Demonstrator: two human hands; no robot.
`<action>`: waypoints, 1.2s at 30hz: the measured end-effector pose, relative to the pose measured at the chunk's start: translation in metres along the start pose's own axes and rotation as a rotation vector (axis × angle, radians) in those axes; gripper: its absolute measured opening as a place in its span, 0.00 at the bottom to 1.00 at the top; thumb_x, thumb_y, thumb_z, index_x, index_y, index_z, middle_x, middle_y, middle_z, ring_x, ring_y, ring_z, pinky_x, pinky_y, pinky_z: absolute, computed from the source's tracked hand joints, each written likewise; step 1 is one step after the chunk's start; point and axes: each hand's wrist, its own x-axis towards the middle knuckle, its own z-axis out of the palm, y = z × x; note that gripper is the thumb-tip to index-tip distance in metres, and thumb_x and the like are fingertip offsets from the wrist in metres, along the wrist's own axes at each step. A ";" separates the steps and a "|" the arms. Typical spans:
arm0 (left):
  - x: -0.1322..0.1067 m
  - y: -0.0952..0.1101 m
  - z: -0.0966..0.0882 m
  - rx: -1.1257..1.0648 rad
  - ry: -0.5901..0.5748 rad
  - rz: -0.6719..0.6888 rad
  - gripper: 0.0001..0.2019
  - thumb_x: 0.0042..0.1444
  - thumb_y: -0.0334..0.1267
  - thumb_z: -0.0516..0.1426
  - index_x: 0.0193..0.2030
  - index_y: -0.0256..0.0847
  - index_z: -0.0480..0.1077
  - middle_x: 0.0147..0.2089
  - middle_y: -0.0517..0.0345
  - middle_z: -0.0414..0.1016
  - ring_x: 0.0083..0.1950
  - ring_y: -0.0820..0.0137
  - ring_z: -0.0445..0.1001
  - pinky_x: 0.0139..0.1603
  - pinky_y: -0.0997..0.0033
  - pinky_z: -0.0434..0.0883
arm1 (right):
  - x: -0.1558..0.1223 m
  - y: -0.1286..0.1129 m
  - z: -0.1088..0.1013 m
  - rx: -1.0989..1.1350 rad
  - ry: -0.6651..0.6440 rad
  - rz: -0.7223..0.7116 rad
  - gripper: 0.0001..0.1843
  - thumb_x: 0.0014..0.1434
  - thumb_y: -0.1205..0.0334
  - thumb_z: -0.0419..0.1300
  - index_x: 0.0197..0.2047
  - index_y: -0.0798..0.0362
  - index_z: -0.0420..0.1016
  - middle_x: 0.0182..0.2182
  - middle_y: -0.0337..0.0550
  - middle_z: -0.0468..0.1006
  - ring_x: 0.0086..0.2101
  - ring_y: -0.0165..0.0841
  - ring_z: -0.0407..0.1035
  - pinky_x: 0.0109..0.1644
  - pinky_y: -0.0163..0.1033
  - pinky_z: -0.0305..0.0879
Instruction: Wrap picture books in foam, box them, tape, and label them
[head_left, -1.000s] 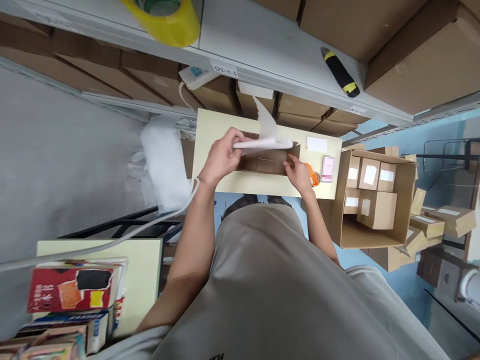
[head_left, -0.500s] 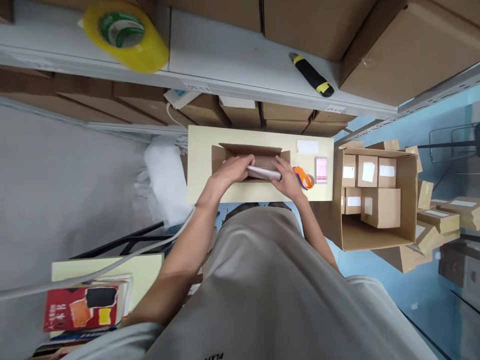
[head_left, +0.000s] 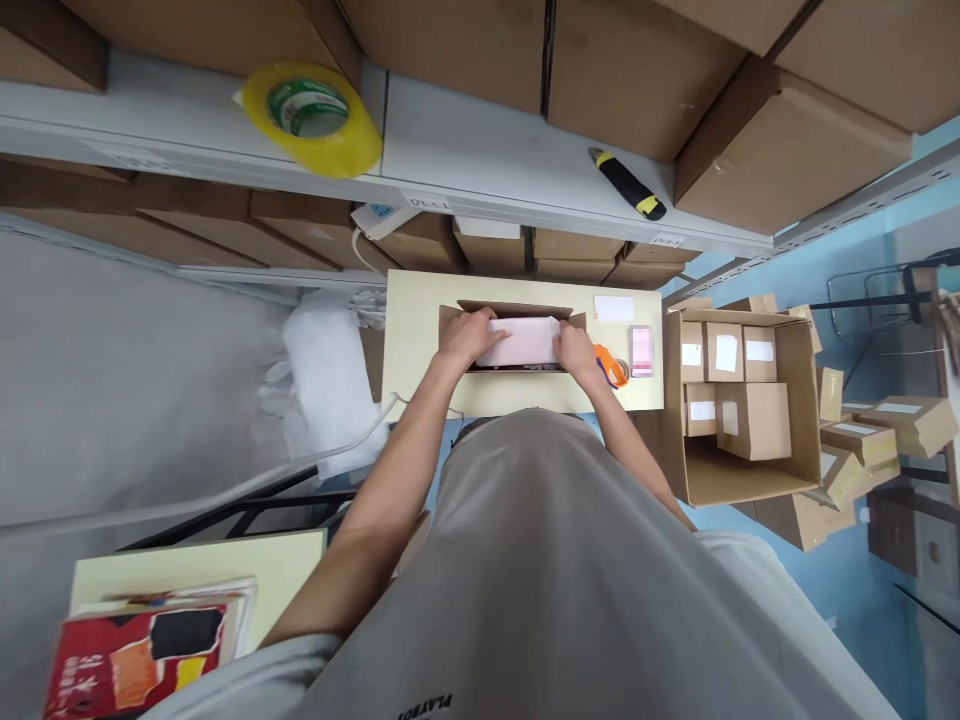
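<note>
An open cardboard box (head_left: 448,322) sits on the pale yellow table with its flaps raised. At its mouth lies a pale pinkish-white block-shaped package (head_left: 519,343), seemingly wrapped. My left hand (head_left: 468,340) grips the package's left end, thumb over its face. My right hand (head_left: 576,353) closes on the right end, with its fingertips partly hidden. The box's inside is mostly covered by the package. Just right of my right hand are an orange tape dispenser (head_left: 609,366) and a phone-like pink-screened device (head_left: 641,351).
A white paper slip (head_left: 613,307) lies on the table (head_left: 411,345). To the right, a large carton (head_left: 806,410) holds several small boxes. Overhead, a shelf (head_left: 480,130) carries yellow tape (head_left: 360,140) and a utility knife (head_left: 628,184). White wrapping material (head_left: 330,375) stands left; a cable crosses there.
The package has turned from edge-on to show its broad face. My right hand has shifted to its right end, and my left hand to its left end. The view has shifted slightly.
</note>
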 end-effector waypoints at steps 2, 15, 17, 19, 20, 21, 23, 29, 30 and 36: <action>0.008 0.002 0.008 -0.012 0.008 -0.026 0.25 0.66 0.46 0.67 0.66 0.42 0.79 0.64 0.37 0.84 0.67 0.43 0.81 0.70 0.51 0.76 | 0.012 -0.008 0.006 0.032 -0.005 0.047 0.22 0.76 0.75 0.52 0.67 0.61 0.78 0.61 0.67 0.86 0.61 0.54 0.83 0.65 0.52 0.77; -0.050 -0.041 0.011 -0.234 0.482 -0.062 0.29 0.65 0.40 0.66 0.73 0.42 0.73 0.70 0.33 0.73 0.72 0.37 0.74 0.77 0.40 0.71 | -0.033 0.034 0.033 0.201 0.457 0.001 0.18 0.77 0.57 0.59 0.64 0.52 0.79 0.58 0.61 0.83 0.55 0.51 0.81 0.57 0.51 0.79; -0.066 -0.052 0.015 -0.274 0.514 -0.136 0.32 0.64 0.42 0.68 0.74 0.40 0.70 0.69 0.33 0.73 0.72 0.38 0.74 0.77 0.40 0.71 | -0.046 0.049 0.036 0.259 0.552 0.071 0.21 0.76 0.50 0.63 0.63 0.52 0.80 0.59 0.59 0.81 0.54 0.49 0.80 0.55 0.49 0.79; -0.077 -0.057 0.021 -0.305 0.471 -0.176 0.32 0.64 0.43 0.69 0.72 0.40 0.70 0.66 0.35 0.76 0.68 0.40 0.76 0.75 0.39 0.72 | -0.053 0.060 0.040 0.317 0.540 0.132 0.22 0.74 0.46 0.66 0.60 0.54 0.82 0.56 0.57 0.83 0.50 0.47 0.81 0.53 0.48 0.78; -0.081 -0.057 0.024 -0.311 0.443 -0.180 0.30 0.64 0.43 0.69 0.71 0.41 0.71 0.64 0.36 0.79 0.66 0.41 0.77 0.74 0.40 0.72 | -0.054 0.064 0.042 0.344 0.514 0.142 0.22 0.74 0.46 0.66 0.59 0.54 0.83 0.55 0.57 0.83 0.48 0.45 0.81 0.54 0.48 0.78; -0.085 -0.056 0.027 -0.310 0.420 -0.176 0.29 0.65 0.44 0.70 0.69 0.42 0.72 0.62 0.38 0.80 0.65 0.42 0.78 0.74 0.40 0.72 | -0.055 0.066 0.043 0.367 0.488 0.137 0.22 0.74 0.45 0.65 0.58 0.55 0.84 0.53 0.56 0.84 0.46 0.43 0.80 0.54 0.48 0.78; -0.090 -0.050 0.031 -0.291 0.398 -0.157 0.25 0.65 0.44 0.69 0.66 0.42 0.74 0.59 0.39 0.83 0.64 0.42 0.79 0.73 0.41 0.72 | -0.055 0.067 0.046 0.404 0.449 0.080 0.24 0.76 0.43 0.63 0.59 0.55 0.86 0.52 0.54 0.84 0.44 0.41 0.79 0.56 0.48 0.78; -0.099 -0.029 0.041 -0.231 0.235 0.096 0.24 0.70 0.50 0.65 0.69 0.46 0.76 0.73 0.40 0.79 0.80 0.40 0.68 0.82 0.41 0.62 | -0.049 0.060 0.058 0.300 0.208 -0.207 0.38 0.63 0.36 0.77 0.70 0.44 0.84 0.67 0.55 0.75 0.65 0.52 0.72 0.73 0.57 0.73; -0.099 -0.028 0.043 -0.218 0.178 0.138 0.26 0.69 0.50 0.66 0.71 0.45 0.75 0.75 0.40 0.78 0.84 0.39 0.64 0.84 0.39 0.58 | -0.047 0.060 0.060 0.273 0.179 -0.216 0.38 0.62 0.37 0.79 0.69 0.45 0.84 0.68 0.55 0.74 0.66 0.53 0.71 0.74 0.59 0.72; -0.077 -0.029 0.040 -0.272 0.213 0.063 0.40 0.68 0.38 0.63 0.85 0.37 0.59 0.73 0.31 0.77 0.76 0.41 0.75 0.81 0.40 0.66 | -0.019 0.063 0.066 0.269 0.248 -0.133 0.27 0.75 0.41 0.67 0.62 0.55 0.86 0.60 0.60 0.80 0.62 0.52 0.74 0.73 0.57 0.72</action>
